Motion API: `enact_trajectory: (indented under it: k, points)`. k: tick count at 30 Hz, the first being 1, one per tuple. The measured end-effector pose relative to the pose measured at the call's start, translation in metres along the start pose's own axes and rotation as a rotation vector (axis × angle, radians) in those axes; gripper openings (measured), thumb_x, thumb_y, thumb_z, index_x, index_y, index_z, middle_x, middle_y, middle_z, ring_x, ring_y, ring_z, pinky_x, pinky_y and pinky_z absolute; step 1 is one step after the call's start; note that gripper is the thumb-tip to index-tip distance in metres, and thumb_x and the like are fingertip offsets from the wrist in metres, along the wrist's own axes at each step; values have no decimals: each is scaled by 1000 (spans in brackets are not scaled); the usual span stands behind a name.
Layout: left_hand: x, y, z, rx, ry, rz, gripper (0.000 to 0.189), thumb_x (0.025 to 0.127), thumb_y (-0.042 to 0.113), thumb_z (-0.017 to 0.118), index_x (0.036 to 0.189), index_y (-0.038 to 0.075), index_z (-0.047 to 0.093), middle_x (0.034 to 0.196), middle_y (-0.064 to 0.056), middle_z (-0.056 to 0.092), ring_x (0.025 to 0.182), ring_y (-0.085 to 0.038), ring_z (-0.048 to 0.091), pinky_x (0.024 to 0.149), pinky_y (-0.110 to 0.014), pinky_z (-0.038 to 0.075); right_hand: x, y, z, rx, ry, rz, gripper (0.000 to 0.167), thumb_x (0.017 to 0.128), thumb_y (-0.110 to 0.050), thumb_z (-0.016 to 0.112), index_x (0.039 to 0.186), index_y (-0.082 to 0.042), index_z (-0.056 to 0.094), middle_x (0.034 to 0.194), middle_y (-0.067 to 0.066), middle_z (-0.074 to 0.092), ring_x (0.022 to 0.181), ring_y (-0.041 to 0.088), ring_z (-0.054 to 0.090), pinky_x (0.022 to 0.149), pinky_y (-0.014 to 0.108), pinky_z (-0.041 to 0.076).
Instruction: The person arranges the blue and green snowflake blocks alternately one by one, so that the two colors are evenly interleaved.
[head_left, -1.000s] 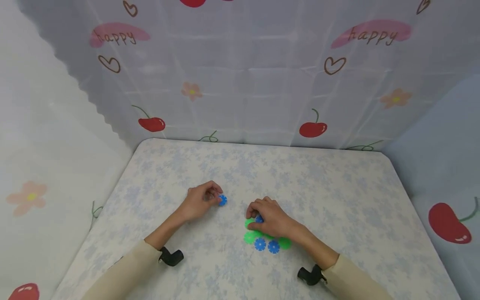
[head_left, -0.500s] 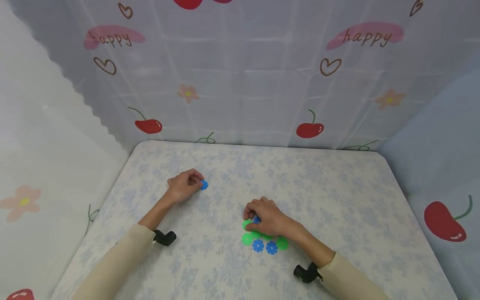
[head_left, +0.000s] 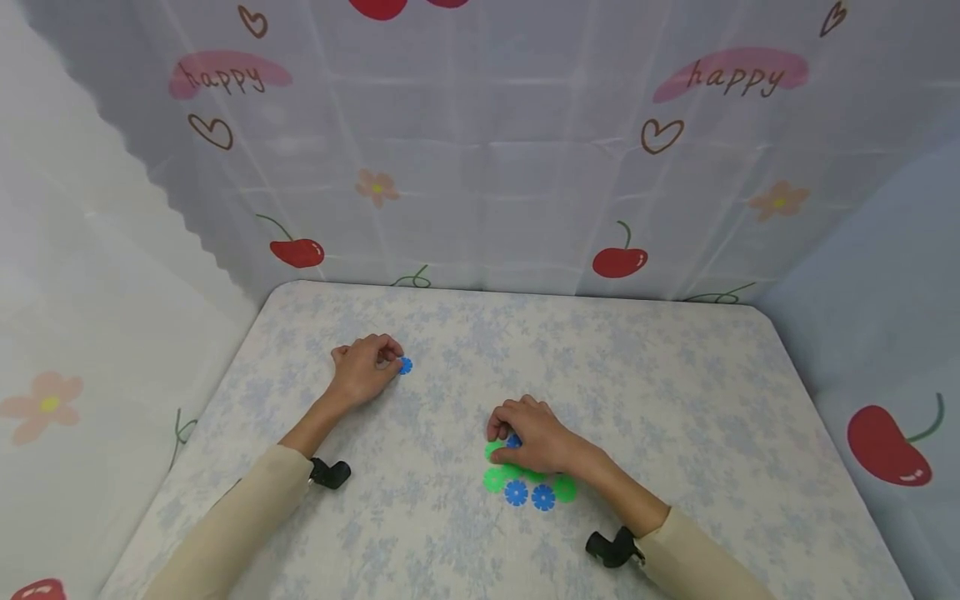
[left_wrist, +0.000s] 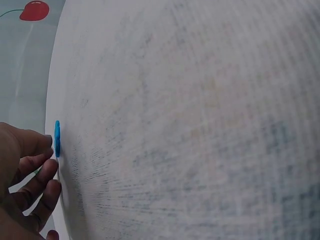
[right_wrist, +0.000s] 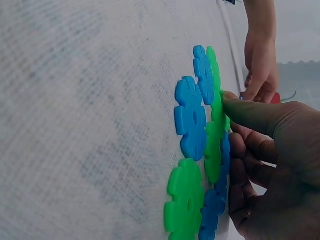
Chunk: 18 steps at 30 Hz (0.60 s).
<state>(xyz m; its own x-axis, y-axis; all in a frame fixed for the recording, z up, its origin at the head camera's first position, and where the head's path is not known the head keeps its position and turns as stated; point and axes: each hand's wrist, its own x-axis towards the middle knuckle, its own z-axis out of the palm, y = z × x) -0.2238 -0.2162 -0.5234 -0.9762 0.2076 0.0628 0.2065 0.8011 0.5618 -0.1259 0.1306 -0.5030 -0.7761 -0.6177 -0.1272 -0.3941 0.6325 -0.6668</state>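
Left grip (head_left: 362, 371), nearly closed, pinches 1 blue disc (head_left: 407, 366).

One blue notched disc (head_left: 406, 366) is well apart from flat, clustered green discs (right_wrist: 180, 207) and blue discs (right_wrist: 188, 120)

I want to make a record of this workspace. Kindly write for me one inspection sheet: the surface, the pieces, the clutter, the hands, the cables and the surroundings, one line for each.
Surface: table with a pale, bluish floral pattern.
Pieces: group of green and blue discs with notched edges, lying close together; one separate blue disc.
Clutter: nothing seen.
Hands: left hand holds the separate blue disc by its edge; right hand touches the group, firmness of grip unclear.
Cables: nothing seen.
Surroundings: cloth behind the table, printed with cherries, hearts and flowers; similar cloth at both sides.
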Motion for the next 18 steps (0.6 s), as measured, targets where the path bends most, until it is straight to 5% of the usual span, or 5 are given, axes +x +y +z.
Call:
enact_trajectory:
  k: [14,18]
  points:
    - [-3,-3,-1,10,-22,61,21,99,29,80,117,20,76,113,-4,72,107,-26,66,102,-61,30,3,1,1,37,8,-15,16,98,-27,81,105,-21,67,100,-9,69,100,15,55,107,55,35]
    - [-3,-3,-2,14,-30,52,20,98,29,81,116,21,77,113,-3,72,107,-26,65,102,-61,30,8,5,-3,112,-19,-52,11,101,-21,77,107,-18,68,99,-7,70,97,13,62,101,40,46]
